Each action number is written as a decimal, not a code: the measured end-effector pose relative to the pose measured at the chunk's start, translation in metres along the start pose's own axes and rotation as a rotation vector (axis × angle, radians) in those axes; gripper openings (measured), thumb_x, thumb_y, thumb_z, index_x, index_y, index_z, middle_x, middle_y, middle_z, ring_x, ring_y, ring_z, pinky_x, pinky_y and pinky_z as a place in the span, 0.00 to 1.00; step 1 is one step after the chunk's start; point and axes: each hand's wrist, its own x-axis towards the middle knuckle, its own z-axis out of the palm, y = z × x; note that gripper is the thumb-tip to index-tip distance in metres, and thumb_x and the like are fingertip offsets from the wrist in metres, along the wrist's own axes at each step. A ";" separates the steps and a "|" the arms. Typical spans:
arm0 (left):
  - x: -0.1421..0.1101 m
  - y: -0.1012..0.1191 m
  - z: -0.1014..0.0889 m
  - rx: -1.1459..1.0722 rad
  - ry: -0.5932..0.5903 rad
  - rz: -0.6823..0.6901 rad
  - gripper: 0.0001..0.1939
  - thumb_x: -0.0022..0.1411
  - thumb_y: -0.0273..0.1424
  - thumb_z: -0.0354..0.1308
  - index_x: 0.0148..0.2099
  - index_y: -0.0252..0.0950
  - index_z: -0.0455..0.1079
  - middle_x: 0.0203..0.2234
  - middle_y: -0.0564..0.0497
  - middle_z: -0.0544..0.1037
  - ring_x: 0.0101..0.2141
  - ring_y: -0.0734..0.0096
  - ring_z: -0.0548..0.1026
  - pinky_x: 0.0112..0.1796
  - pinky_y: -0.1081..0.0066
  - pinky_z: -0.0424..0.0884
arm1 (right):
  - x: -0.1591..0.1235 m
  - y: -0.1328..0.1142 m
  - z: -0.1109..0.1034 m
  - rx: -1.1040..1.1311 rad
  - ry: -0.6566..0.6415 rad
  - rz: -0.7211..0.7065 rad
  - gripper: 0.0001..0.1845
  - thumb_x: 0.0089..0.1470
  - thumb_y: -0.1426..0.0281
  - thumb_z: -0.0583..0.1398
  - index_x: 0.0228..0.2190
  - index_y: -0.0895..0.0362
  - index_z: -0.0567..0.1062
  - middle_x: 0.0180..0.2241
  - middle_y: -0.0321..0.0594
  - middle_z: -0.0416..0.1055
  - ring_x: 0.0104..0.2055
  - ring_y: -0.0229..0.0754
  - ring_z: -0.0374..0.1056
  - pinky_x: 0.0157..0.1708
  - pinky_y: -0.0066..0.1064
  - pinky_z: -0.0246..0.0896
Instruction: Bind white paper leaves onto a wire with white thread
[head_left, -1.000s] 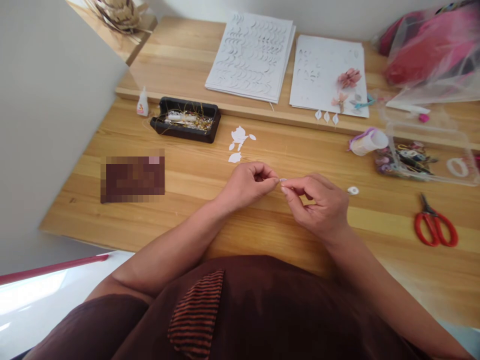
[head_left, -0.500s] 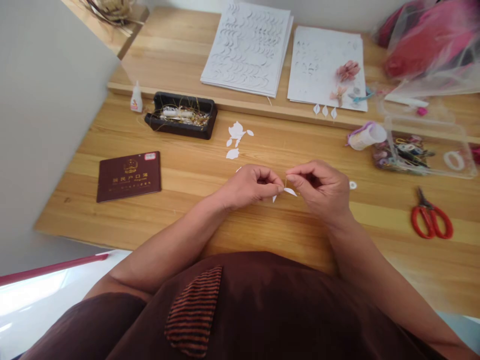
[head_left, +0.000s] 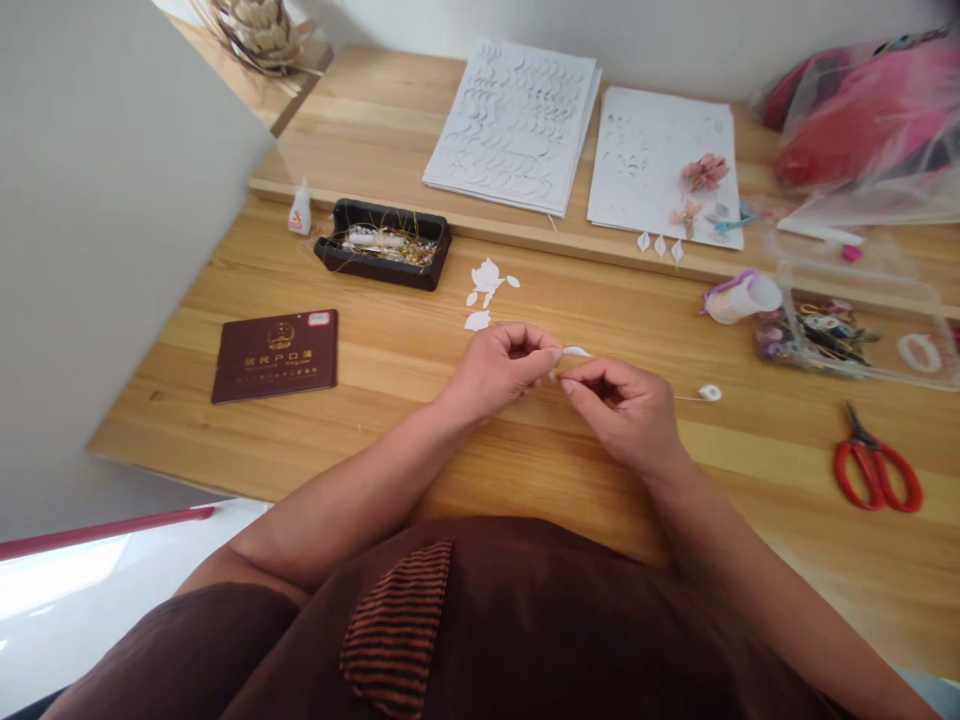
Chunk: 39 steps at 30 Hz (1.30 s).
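Observation:
My left hand (head_left: 506,368) pinches a small white leaf-shaped piece (head_left: 576,351) between thumb and forefinger; its pale tip sticks out to the right of the fingertips. Just beside it, the thumb and forefinger of my right hand (head_left: 622,405) are pressed together on a thin thread, mostly hidden by the fingers. From behind that hand, the thread runs right to a small white spool (head_left: 709,393) on the table. Several loose white petal-shaped cutouts (head_left: 486,276) lie beyond my left hand.
A maroon booklet (head_left: 275,355) lies left, below a black tray (head_left: 382,270) of wires and a glue bottle (head_left: 300,210). Red-handled scissors (head_left: 876,470) are at right, near a clear box (head_left: 862,370) and a white tube (head_left: 742,297). Paper stacks (head_left: 517,125) rest on the raised ledge.
My right hand has moved down beside my left fingertips. The leaf-shaped piece now points out above the right fingers. More of the spool and its thread show, and the view has shifted.

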 end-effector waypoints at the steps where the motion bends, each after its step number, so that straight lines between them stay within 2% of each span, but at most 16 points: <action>1: 0.000 0.000 0.000 0.036 0.013 0.023 0.08 0.55 0.34 0.65 0.31 0.34 0.72 0.20 0.57 0.72 0.19 0.83 0.65 0.21 0.77 0.60 | -0.001 -0.002 0.000 -0.063 0.013 -0.054 0.04 0.58 0.73 0.65 0.31 0.55 0.80 0.26 0.34 0.77 0.24 0.34 0.64 0.26 0.29 0.59; 5: -0.001 0.000 -0.001 0.212 0.034 0.106 0.07 0.56 0.31 0.65 0.31 0.33 0.73 0.20 0.57 0.73 0.22 0.81 0.65 0.25 0.77 0.62 | -0.001 -0.010 -0.004 -0.238 0.075 -0.269 0.05 0.56 0.77 0.64 0.32 0.54 0.79 0.27 0.34 0.76 0.24 0.34 0.64 0.26 0.30 0.59; 8: -0.001 0.000 -0.002 0.319 -0.009 0.115 0.05 0.55 0.29 0.64 0.30 0.33 0.74 0.21 0.56 0.73 0.22 0.81 0.64 0.26 0.76 0.61 | 0.002 -0.013 -0.008 -0.294 0.125 -0.313 0.06 0.56 0.76 0.65 0.33 0.53 0.79 0.26 0.34 0.75 0.25 0.36 0.65 0.26 0.31 0.60; 15: -0.003 -0.004 -0.004 0.297 -0.202 0.055 0.07 0.56 0.32 0.64 0.31 0.32 0.75 0.24 0.55 0.74 0.24 0.81 0.66 0.26 0.77 0.61 | 0.008 -0.006 -0.018 -0.200 0.125 -0.210 0.03 0.59 0.71 0.66 0.32 0.52 0.81 0.27 0.35 0.76 0.25 0.36 0.64 0.26 0.33 0.60; 19: -0.005 -0.002 -0.004 0.179 -0.285 -0.025 0.08 0.55 0.33 0.65 0.31 0.33 0.74 0.23 0.55 0.74 0.23 0.82 0.66 0.26 0.77 0.61 | 0.010 -0.001 -0.019 -0.062 0.095 -0.067 0.01 0.58 0.68 0.68 0.33 0.52 0.82 0.29 0.36 0.79 0.27 0.37 0.68 0.29 0.33 0.62; 22: -0.006 0.001 -0.003 0.120 -0.302 -0.073 0.09 0.55 0.34 0.66 0.31 0.33 0.73 0.21 0.56 0.73 0.21 0.83 0.64 0.24 0.77 0.61 | 0.012 0.004 -0.016 0.078 0.083 0.061 0.02 0.55 0.67 0.69 0.31 0.52 0.83 0.30 0.37 0.80 0.28 0.38 0.69 0.29 0.32 0.64; 26: -0.006 0.004 -0.002 0.075 -0.263 -0.107 0.10 0.55 0.35 0.67 0.32 0.33 0.74 0.20 0.56 0.73 0.20 0.83 0.64 0.22 0.78 0.59 | 0.016 0.007 -0.011 0.258 0.039 0.212 0.06 0.51 0.65 0.70 0.29 0.53 0.81 0.26 0.36 0.78 0.25 0.35 0.66 0.26 0.31 0.63; 29: -0.004 0.004 -0.001 0.019 -0.179 -0.067 0.10 0.54 0.35 0.67 0.32 0.34 0.73 0.19 0.57 0.72 0.19 0.83 0.64 0.21 0.78 0.59 | 0.016 0.008 -0.008 0.260 -0.011 0.248 0.09 0.51 0.63 0.70 0.28 0.54 0.79 0.22 0.33 0.73 0.21 0.33 0.59 0.22 0.29 0.57; 31: -0.002 0.003 -0.001 -0.008 -0.111 -0.032 0.10 0.54 0.34 0.67 0.31 0.34 0.72 0.18 0.57 0.71 0.18 0.83 0.64 0.20 0.78 0.59 | 0.012 0.008 -0.007 0.208 -0.021 0.213 0.09 0.53 0.63 0.69 0.27 0.54 0.78 0.21 0.32 0.71 0.21 0.33 0.59 0.22 0.28 0.54; 35: 0.000 0.001 -0.001 0.037 -0.015 0.005 0.08 0.56 0.33 0.66 0.32 0.34 0.72 0.18 0.58 0.71 0.19 0.83 0.64 0.22 0.77 0.60 | 0.004 0.002 -0.004 0.055 -0.013 0.090 0.05 0.57 0.68 0.66 0.29 0.54 0.80 0.25 0.35 0.75 0.26 0.36 0.65 0.26 0.30 0.59; 39: 0.000 0.001 -0.002 0.134 0.015 0.038 0.08 0.56 0.33 0.66 0.31 0.34 0.73 0.19 0.57 0.72 0.21 0.81 0.66 0.25 0.76 0.63 | 0.000 -0.008 -0.007 -0.093 0.033 -0.048 0.03 0.57 0.71 0.65 0.30 0.53 0.79 0.23 0.33 0.73 0.21 0.34 0.58 0.22 0.30 0.54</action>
